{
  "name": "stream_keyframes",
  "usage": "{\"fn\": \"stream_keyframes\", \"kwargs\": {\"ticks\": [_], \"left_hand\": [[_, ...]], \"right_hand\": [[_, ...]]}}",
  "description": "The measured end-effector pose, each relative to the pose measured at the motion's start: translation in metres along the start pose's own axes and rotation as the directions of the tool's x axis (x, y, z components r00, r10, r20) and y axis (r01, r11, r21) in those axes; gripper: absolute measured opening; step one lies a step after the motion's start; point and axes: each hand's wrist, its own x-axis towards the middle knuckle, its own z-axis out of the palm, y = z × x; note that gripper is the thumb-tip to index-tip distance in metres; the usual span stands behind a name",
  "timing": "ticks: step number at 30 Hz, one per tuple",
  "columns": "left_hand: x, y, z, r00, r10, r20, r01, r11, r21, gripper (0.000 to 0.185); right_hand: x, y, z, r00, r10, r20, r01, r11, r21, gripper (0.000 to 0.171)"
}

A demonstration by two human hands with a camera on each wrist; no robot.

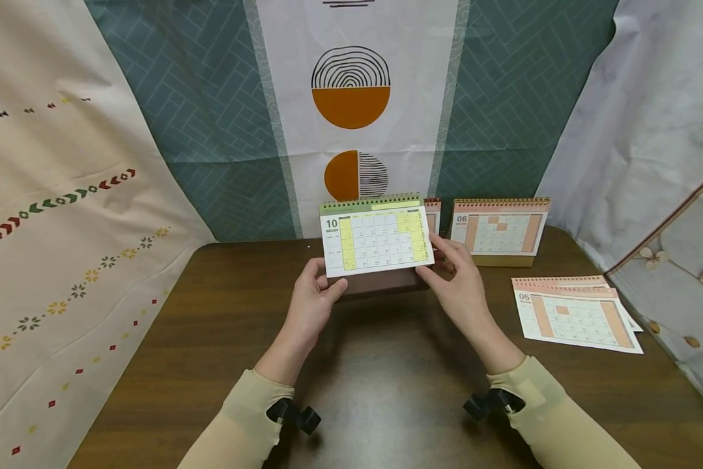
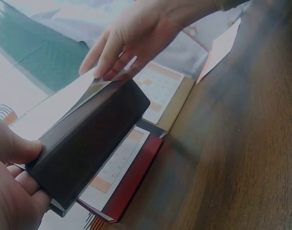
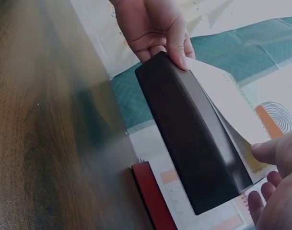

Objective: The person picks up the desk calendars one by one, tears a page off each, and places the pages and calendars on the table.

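Hands [image 1: 313, 296] [image 1: 459, 283] hold desk calendar [image 1: 376, 242] (page 10).

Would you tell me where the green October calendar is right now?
In the head view, the green calendar is centred above the table, held between the left hand and right hand, before two orange ones.

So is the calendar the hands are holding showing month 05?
No, the held calendar shows a 10 at its top left; the 05 is on a loose page lying on the table.

Paper calendar [image 1: 376, 242] on a smooth, matt dark card stand [image 3: 193, 143]; grainy brown wood surface [image 1: 386, 365]; printed cloth backdrop [image 1: 210, 117].
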Motion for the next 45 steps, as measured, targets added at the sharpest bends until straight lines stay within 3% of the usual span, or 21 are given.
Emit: {"fn": "stream_keyframes", "kwargs": {"ticks": [18, 29, 45], "left_hand": [[-0.0009, -0.0013, 0.0022, 0.999, -0.017, 0.036, 0.016, 1.0, 0.016, 0.035], [-0.0003, -0.0024, 0.0031, 0.999, -0.016, 0.049, 0.015, 1.0, 0.016, 0.035], [-0.0017, -0.0022, 0.0034, 0.998, -0.006, 0.07, 0.006, 1.0, 0.01, 0.036]], "right_hand": [[-0.0005, 0.0003, -0.0006, 0.998, -0.052, -0.045, 0.055, 0.996, 0.067, 0.065], [0.0001, 0.0007, 0.0002, 0.999, -0.024, -0.032, 0.027, 0.994, 0.103, 0.063], [-0.0007, 0.0034, 0.0003, 0.997, -0.065, -0.048, 0.068, 0.996, 0.053, 0.063]]}}
